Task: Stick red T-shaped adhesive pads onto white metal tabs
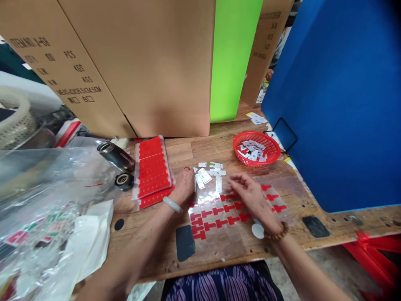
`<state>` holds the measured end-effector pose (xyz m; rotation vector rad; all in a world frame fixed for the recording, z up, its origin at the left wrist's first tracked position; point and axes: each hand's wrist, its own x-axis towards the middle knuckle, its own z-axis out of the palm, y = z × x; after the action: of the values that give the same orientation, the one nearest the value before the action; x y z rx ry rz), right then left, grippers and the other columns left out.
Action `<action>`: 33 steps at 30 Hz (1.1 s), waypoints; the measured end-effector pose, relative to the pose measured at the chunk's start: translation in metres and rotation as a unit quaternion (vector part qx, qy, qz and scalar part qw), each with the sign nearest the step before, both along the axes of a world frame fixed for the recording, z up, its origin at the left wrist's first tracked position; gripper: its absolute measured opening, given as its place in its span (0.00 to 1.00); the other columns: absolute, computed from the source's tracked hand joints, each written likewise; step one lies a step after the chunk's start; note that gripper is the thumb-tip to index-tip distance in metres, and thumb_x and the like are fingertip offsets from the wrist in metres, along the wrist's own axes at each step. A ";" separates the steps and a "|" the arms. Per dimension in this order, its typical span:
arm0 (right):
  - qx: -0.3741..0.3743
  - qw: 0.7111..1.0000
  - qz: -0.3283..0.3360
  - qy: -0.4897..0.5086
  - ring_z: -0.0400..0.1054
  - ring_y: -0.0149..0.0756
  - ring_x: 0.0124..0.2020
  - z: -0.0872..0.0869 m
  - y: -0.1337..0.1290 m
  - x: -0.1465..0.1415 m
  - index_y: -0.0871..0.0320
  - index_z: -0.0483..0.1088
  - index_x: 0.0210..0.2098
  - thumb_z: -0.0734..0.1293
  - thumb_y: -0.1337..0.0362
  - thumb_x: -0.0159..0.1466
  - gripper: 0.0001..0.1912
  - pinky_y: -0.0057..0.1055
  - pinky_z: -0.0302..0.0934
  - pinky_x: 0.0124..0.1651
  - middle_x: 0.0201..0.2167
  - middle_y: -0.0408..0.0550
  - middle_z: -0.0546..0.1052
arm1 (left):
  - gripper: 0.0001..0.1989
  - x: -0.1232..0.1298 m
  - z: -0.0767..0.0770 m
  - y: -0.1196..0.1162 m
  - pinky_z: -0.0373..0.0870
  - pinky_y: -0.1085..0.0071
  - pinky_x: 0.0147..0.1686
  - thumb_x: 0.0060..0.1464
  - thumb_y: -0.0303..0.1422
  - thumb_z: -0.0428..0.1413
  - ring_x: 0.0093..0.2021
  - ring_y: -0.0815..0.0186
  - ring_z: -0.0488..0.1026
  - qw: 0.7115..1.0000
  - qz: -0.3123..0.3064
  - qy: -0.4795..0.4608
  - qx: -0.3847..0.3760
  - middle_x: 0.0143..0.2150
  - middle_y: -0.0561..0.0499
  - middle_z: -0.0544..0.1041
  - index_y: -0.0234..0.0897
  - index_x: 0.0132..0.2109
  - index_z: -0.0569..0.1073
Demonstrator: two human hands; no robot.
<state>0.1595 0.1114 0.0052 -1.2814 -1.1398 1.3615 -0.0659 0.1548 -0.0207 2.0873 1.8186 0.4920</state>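
Observation:
A clear sheet (pixel 216 213) with rows of red T-shaped stickers lies on the wooden table before me. Just beyond it is a loose group of small white plastic pieces (pixel 205 175). My left hand (pixel 184 184), a pale bangle on its wrist, rests at the left side of these pieces with its fingers curled; what the fingertips hold is hidden. Over the right part of the sheet hovers my right hand (pixel 249 193), fingers loosely stretched toward the white pieces and nothing visible in them. A beaded bracelet circles that wrist.
A red basket (pixel 257 149) of white pieces stands at the back right. Left of my hands lie stacked red sticker sheets (pixel 153 169), a dark flask (pixel 115 155) and its cap (pixel 124 181). Cardboard (pixel 150 67) and a blue panel (pixel 338 104) rise behind. Plastic bags (pixel 46 225) crowd the left.

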 end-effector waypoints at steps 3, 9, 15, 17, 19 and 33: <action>-0.004 0.995 0.079 -0.063 0.68 0.33 0.27 -0.006 -0.022 -0.018 0.58 0.68 0.37 0.64 0.58 0.60 0.10 0.29 0.64 0.30 0.26 0.42 0.72 | 0.11 0.003 -0.001 -0.001 0.62 0.62 0.42 0.51 0.21 0.46 0.38 0.56 0.68 1.000 0.002 -0.012 0.007 0.34 0.37 0.72 0.32 0.32 0.72; 0.124 0.945 0.205 -0.222 0.67 0.34 0.34 -0.004 -0.057 -0.046 0.57 0.70 0.34 0.58 0.70 0.64 0.09 0.32 0.61 0.40 0.31 0.44 0.73 | 0.09 -0.001 -0.001 0.002 0.62 0.61 0.45 0.49 0.21 0.49 0.42 0.54 0.69 0.992 0.086 -0.096 0.016 0.33 0.41 0.73 0.33 0.33 0.73; 0.181 0.910 0.227 -0.296 0.65 0.37 0.37 -0.022 -0.070 -0.057 0.57 0.67 0.36 0.59 0.73 0.63 0.07 0.34 0.61 0.43 0.35 0.48 0.70 | 0.06 -0.020 0.012 -0.017 0.68 0.68 0.35 0.53 0.33 0.52 0.33 0.61 0.74 0.939 0.204 -0.275 -0.012 0.30 0.46 0.75 0.35 0.36 0.71; 0.183 0.901 0.222 -0.326 0.65 0.38 0.37 -0.025 -0.073 -0.060 0.58 0.67 0.35 0.59 0.74 0.63 0.07 0.35 0.61 0.43 0.34 0.48 0.70 | 0.11 -0.020 0.015 -0.037 0.69 0.70 0.28 0.53 0.38 0.51 0.26 0.65 0.73 0.912 0.213 -0.347 -0.047 0.27 0.49 0.74 0.35 0.37 0.69; 0.189 0.894 0.210 -0.347 0.64 0.39 0.37 -0.025 -0.076 -0.063 0.59 0.66 0.35 0.59 0.74 0.63 0.07 0.36 0.61 0.43 0.34 0.49 0.69 | 0.14 -0.015 0.015 -0.062 0.69 0.71 0.25 0.52 0.42 0.53 0.22 0.66 0.73 0.887 0.205 -0.406 -0.083 0.25 0.50 0.74 0.34 0.37 0.68; 0.259 0.901 0.156 -0.311 0.65 0.40 0.41 -0.030 -0.087 -0.067 0.56 0.65 0.39 0.58 0.75 0.63 0.09 0.38 0.62 0.45 0.37 0.49 0.69 | 0.17 0.008 -0.005 -0.115 0.73 0.75 0.30 0.39 0.30 0.65 0.26 0.66 0.78 0.706 0.273 -0.629 -0.174 0.25 0.50 0.78 0.31 0.37 0.70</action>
<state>0.0928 0.0248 -0.0251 -1.1842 -2.0616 0.7578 -0.0584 0.0398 -0.0257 0.4774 1.3393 1.1981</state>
